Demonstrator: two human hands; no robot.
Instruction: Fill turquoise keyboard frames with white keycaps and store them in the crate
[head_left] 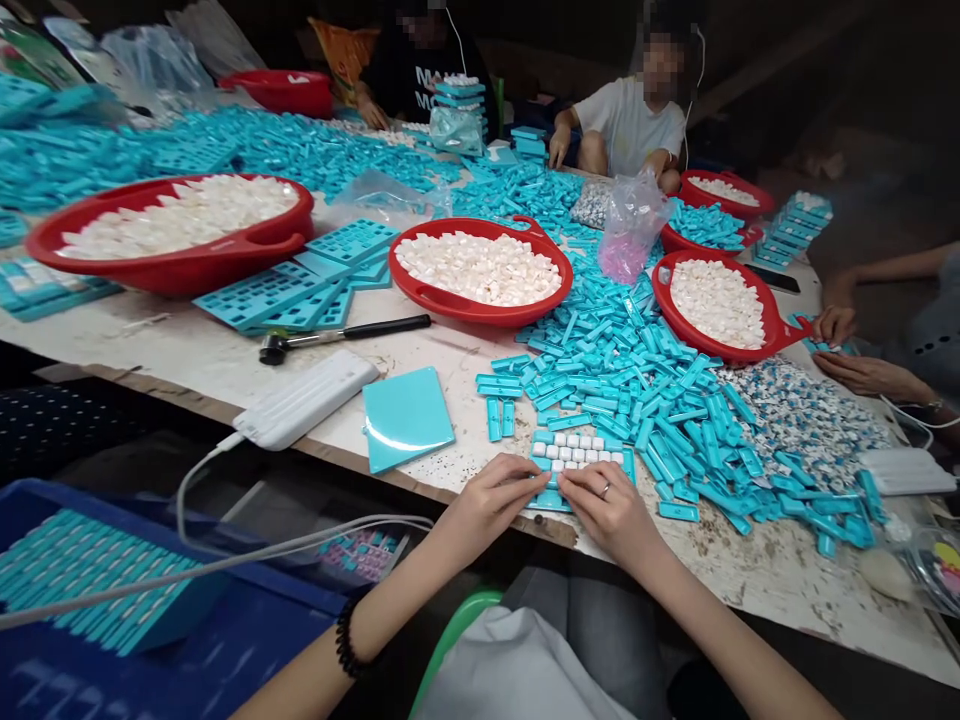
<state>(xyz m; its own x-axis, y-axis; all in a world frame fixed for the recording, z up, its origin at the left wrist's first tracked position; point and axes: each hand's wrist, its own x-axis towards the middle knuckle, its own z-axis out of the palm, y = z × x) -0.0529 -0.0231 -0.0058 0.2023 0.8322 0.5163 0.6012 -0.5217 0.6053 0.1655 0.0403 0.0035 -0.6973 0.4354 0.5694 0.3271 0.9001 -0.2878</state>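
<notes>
A small turquoise toy keyboard with rows of white keycaps lies at the table's front edge. My left hand reaches its lower left part, thumb and fingers closed in a pinch. From the other side my right hand, wearing a ring, pinches close to the left fingertips over the lower rows. Whatever is between the fingertips is too small and hidden to name. Left of the hands lies a flat turquoise square plate. Loose turquoise bars sit just beyond the keyboard.
Red baskets hold white keycaps. A heap of turquoise bars spreads rightward beside a pile of tiny parts. A hammer and a white power strip lie left. Co-workers sit opposite and at right; a blue crate stands below left.
</notes>
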